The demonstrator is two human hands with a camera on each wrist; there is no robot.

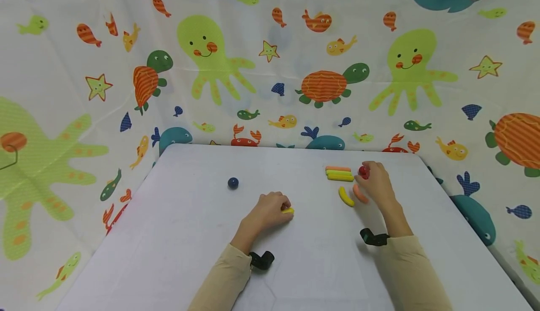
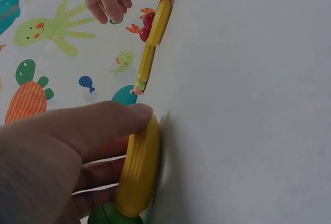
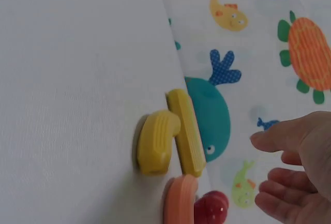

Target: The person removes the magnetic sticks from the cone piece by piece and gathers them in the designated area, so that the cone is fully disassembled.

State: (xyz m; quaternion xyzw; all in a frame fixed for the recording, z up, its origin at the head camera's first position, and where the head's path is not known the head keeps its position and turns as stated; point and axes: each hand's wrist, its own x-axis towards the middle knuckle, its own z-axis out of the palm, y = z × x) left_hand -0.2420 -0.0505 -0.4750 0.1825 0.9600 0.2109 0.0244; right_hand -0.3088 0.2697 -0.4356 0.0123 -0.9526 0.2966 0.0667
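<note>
My left hand (image 1: 270, 208) pinches a yellow banana-shaped piece (image 2: 139, 167) just over the white table, its thumb on the near end and its fingers behind. A green rounded thing (image 2: 111, 214) shows past the lower end of that piece; whether they touch, I cannot tell. At the right, my right hand (image 1: 377, 182) hovers by a red cherry-like pair of balls (image 3: 211, 208). Both wrist views show its fingers (image 3: 284, 188) loosely extended, apart from the red pair. Close to it lie a curved yellow piece (image 1: 346, 196) and a curved orange piece (image 1: 360, 193).
Straight yellow sticks (image 1: 340, 175) and an orange stick (image 1: 338, 168) lie side by side at the back right of the white table (image 1: 177, 236). A dark blue ball (image 1: 233, 183) sits left of centre. Behind hangs a sea-animal print cloth (image 1: 278, 29).
</note>
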